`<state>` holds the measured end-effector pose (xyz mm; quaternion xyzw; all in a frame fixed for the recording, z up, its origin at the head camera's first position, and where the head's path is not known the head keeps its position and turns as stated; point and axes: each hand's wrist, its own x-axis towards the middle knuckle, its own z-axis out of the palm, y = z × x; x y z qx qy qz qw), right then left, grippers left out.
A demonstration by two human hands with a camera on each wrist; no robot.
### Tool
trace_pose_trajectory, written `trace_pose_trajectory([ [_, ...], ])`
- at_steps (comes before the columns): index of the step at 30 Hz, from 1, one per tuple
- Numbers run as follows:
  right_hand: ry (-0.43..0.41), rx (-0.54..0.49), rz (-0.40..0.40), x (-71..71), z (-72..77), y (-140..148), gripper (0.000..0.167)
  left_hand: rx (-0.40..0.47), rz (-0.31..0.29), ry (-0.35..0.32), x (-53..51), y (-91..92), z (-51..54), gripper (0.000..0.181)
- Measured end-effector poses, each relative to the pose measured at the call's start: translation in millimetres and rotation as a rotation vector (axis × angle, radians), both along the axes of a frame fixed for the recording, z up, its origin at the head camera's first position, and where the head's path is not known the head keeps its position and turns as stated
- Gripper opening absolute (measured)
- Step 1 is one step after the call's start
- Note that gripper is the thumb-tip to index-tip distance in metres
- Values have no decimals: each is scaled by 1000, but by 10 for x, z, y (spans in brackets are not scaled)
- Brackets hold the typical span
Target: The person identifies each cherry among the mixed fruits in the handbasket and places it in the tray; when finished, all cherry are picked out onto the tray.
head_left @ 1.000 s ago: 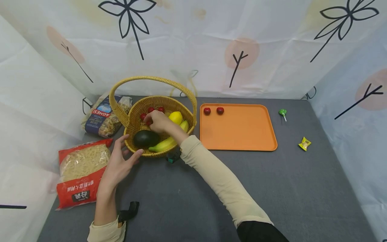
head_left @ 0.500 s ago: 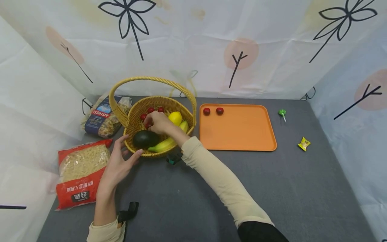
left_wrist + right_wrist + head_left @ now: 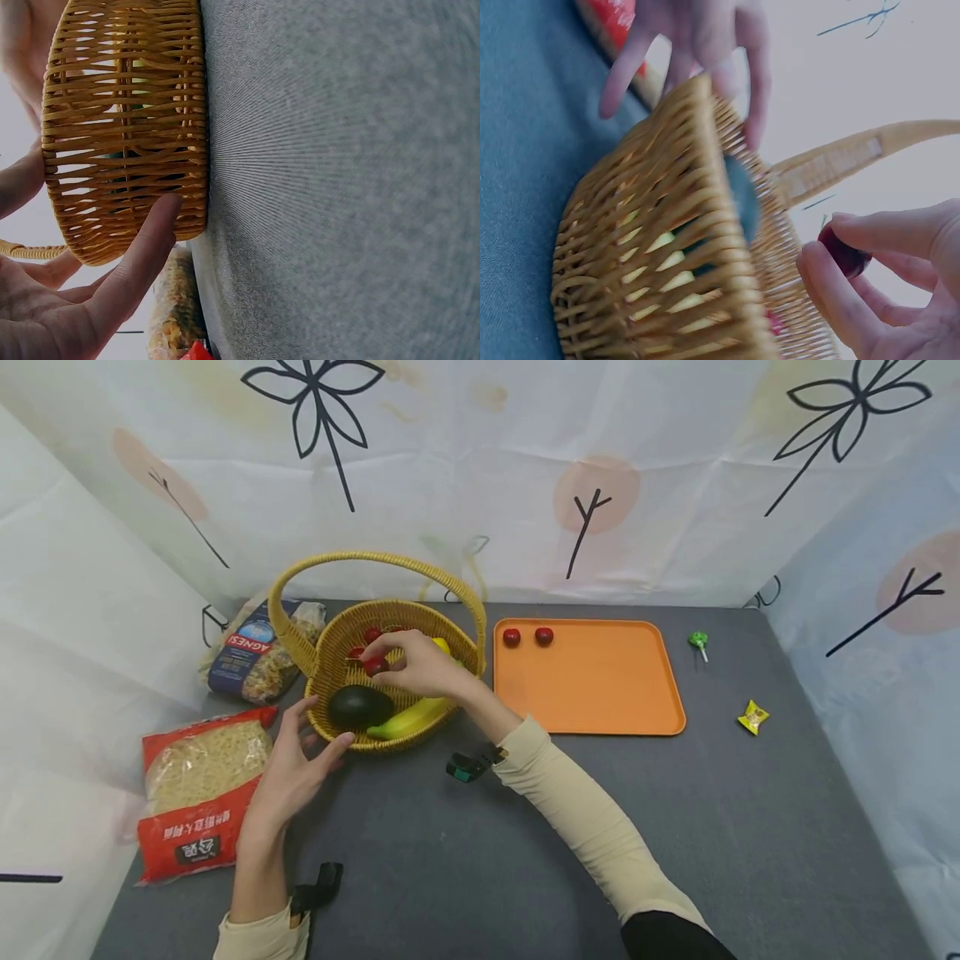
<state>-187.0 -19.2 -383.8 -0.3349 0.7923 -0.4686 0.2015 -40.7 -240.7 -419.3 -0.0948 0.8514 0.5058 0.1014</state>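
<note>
With thumb and fingertips, my right hand (image 3: pixel 427 667) pinches a dark red cherry (image 3: pixel 845 253) over the yellow wicker basket (image 3: pixel 319 727). Below it in the basket are a dark green avocado (image 3: pixel 360 707), a banana (image 3: pixel 411 720), a partly hidden lemon (image 3: pixel 442 646) and more cherries (image 3: pixel 372 633). My left hand (image 3: pixel 291 770) touches the basket's near left side with spread, fairly straight fingers; in the left wrist view one finger (image 3: pixel 142 251) lies against the weave. Two cherries (image 3: pixel 543 637) sit on an orange tray (image 3: pixel 592 685) right of the basket.
Left of the basket lie a red pasta bag (image 3: pixel 206 793) and a blue-labelled pasta bag (image 3: pixel 255 652). A green lollipop (image 3: pixel 698 640) and a yellow wrapped candy (image 3: pixel 753 717) lie right of the tray. The basket's tall handle (image 3: pixel 375 557) arches over its far side.
My right hand has lifted and drawn back to the right from among the cherries, with one cherry now plainly between its fingers. My left hand has stayed at the basket.
</note>
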Motion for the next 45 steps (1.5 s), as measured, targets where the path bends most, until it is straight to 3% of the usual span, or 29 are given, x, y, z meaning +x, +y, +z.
trace_pose_trajectory([
  [4, 24, -52, 11, 135, 144, 225, 35, 2, -2, -3, 1, -3, -1, 102],
  [11, -39, -210, 31, 379, 347, 678, 37, -9, -3, 5, 9, -15, 4, 102],
  [15, -25, -261, 46, 490, 449, 956, 37, -18, -7, 9, 14, -18, 6, 101],
  [20, 33, -265, 23, 573, 568, 1349, 37, -23, -5, 4, 13, -14, 9, 101],
  [24, 79, -303, -34, 544, 571, 1659, 38, -21, -4, -1, 12, -17, 9, 102],
  [30, 43, -387, -278, 307, 377, 2065, 36, -16, -1, -3, 4, -13, 9, 101],
  [33, 23, -323, -413, 135, 215, 2242, 35, -19, 0, -3, 1, -10, 15, 101],
  [36, 1, -174, -521, -13, 53, 2366, 37, -22, -2, -4, 3, -15, 13, 102],
  [39, -14, -48, -579, -161, -144, 2461, 41, -23, -5, -4, 3, -22, 9, 102],
  [45, 36, 95, -595, -445, -565, 2579, 39, -29, -5, -1, 4, -15, 16, 102],
])
